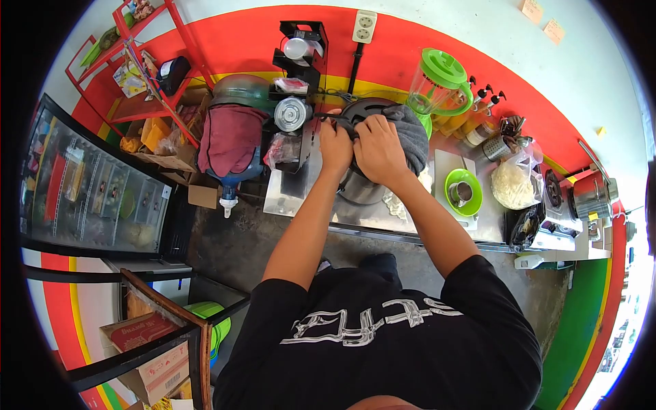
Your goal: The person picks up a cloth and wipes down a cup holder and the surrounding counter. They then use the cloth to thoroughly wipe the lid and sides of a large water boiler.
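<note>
A large metal pot with a dark lid stands on the steel worktop near the wall. A dark grey cloth is draped over its right side. My left hand is at the pot's left edge, its fingers closed around a black strip at the lid. Close beside it, my right hand lies over the lid with curled fingers, next to the grey cloth. Whatever sits beneath the right fingers is hidden.
Right of the pot are a green-lidded blender, a green bowl with a metal cup, pump bottles and a plastic bag of pale food. To the left are a maroon cloth over a water jug, a black rack and a glass-door fridge.
</note>
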### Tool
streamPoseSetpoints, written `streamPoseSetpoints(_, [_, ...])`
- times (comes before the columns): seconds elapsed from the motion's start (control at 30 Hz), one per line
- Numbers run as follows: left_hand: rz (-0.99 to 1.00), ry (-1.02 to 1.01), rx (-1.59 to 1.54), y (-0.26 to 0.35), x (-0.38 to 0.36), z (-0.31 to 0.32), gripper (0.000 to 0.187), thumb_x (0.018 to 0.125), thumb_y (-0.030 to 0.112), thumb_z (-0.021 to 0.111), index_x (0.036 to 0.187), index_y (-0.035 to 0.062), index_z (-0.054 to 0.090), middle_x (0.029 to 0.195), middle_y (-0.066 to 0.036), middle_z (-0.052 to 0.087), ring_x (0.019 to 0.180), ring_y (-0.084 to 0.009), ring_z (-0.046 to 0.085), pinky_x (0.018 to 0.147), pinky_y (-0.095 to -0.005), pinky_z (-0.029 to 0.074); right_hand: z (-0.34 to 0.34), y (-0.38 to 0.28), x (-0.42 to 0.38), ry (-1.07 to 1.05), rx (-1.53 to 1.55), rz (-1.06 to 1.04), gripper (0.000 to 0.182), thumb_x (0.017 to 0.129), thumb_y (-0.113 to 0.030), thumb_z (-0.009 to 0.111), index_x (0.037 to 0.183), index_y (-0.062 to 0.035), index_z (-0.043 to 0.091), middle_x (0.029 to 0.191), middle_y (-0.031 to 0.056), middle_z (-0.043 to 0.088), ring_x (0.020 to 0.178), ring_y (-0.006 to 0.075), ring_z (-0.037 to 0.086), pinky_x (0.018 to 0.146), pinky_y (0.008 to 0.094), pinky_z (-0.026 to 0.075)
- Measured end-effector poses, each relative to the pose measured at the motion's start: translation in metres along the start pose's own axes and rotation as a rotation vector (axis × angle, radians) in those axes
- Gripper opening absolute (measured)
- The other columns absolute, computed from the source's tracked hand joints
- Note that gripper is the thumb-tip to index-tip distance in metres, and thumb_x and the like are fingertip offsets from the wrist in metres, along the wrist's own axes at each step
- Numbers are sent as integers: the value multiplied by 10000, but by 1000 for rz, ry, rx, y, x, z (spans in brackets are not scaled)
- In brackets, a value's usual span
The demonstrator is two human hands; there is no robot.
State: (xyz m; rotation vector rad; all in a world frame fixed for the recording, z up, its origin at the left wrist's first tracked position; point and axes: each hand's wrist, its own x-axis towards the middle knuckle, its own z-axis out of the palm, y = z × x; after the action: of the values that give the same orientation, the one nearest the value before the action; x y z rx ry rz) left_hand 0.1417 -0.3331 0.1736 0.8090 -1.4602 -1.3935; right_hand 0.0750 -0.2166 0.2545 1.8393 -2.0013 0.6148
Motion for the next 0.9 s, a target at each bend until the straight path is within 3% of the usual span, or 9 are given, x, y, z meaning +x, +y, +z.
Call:
streamPoseSetpoints(0.1, [-73, 29, -423, 11, -10, 4, 261, 1054, 78, 528, 1308, 37, 569, 1191, -143, 646, 1078, -222, 654, 953, -336, 509, 2, -5, 5, 0, 46, 55, 249, 905, -207, 605, 1051, -11, 657, 1036, 166, 664, 1051, 356, 583, 978, 465, 457])
streamPoseSetpoints(0.27, [-33, 37, -253, 3, -4, -3, 235, 1044, 29, 520, 1273, 27, 570, 1172, -127, 631, 1067, -189, 636, 944, -315, 510, -6, -6, 9, -115, 74, 166, 253, 894, -146, 624, 1108, -11, 631, 1031, 181, 676, 1082, 379, 596, 1002, 447, 464])
streamPoseSetpoints(0.43, [71, 62, -69, 10, -5, 1, 269, 983, 15, 534, 1230, 16, 641, 1188, -159, 669, 1097, -272, 640, 1002, -382, 496, -22, 18, -14, -3, 1082, 536, 327, 951, -185, 660, 1239, -39, 607, 1255, 166, 700, 1271, 377, 585, 1103, 450, 423])
streamPoseSetpoints(0.47, [111, 71, 14, 10, -1, 0, 280, 990, 31, 530, 1243, 9, 649, 1202, -160, 680, 1106, -292, 641, 1016, -395, 491, -26, 15, -21, -1, 1075, 531, 327, 951, -185, 660, 1239, -39, 607, 1255, 166, 700, 1271, 377, 585, 1103, 450, 423])
streamPoseSetpoints(0.53, [257, 64, 14, -7, 11, -4, 250, 1022, 96, 553, 1213, 30, 701, 1292, -154, 701, 1199, -343, 639, 1065, -435, 479, -36, -4, -41, -34, 309, 71, 401, 993, -277, 682, 1356, -112, 638, 1437, 139, 643, 1434, 325, 516, 1179, 506, 366])
streamPoseSetpoints(0.6, [499, -114, 258, 3, 11, -10, 216, 1026, 154, 595, 1155, 74, 749, 1403, -145, 683, 1291, -373, 624, 1108, -454, 467, -45, -20, -57, -64, 161, 22, 419, 994, -276, 692, 1386, -135, 644, 1505, 129, 592, 1480, 315, 473, 1200, 521, 343])
streamPoseSetpoints(0.63, [380, -153, 242, 13, 7, -11, 178, 988, 192, 662, 1090, 96, 772, 1462, -145, 656, 1336, -366, 615, 1135, -454, 458, -47, -25, -63, -87, 14, -30, 440, 995, -275, 702, 1416, -159, 651, 1574, 119, 542, 1525, 305, 430, 1221, 536, 319])
streamPoseSetpoints(0.8, [358, -196, 323, 32, 2, -16, 196, 909, 167, 723, 1078, 78, 763, 1452, -138, 661, 1319, -340, 631, 1127, -431, 467, -45, 13, -98, -83, 230, -8, 305, 964, -192, 740, 1264, -139, 740, 1521, 134, 594, 1474, 365, 490, 1192, 518, 371])
streamPoseSetpoints(0.9, [321, -214, 298, 33, 1, -16, 219, 873, 112, 697, 1079, 84, 764, 1458, -133, 657, 1324, -342, 627, 1122, -419, 471, -28, 42, -105, 189, 343, 231, 192, 974, -71, 691, 1163, -49, 716, 1449, 188, 635, 1382, 398, 575, 1136, 486, 443])
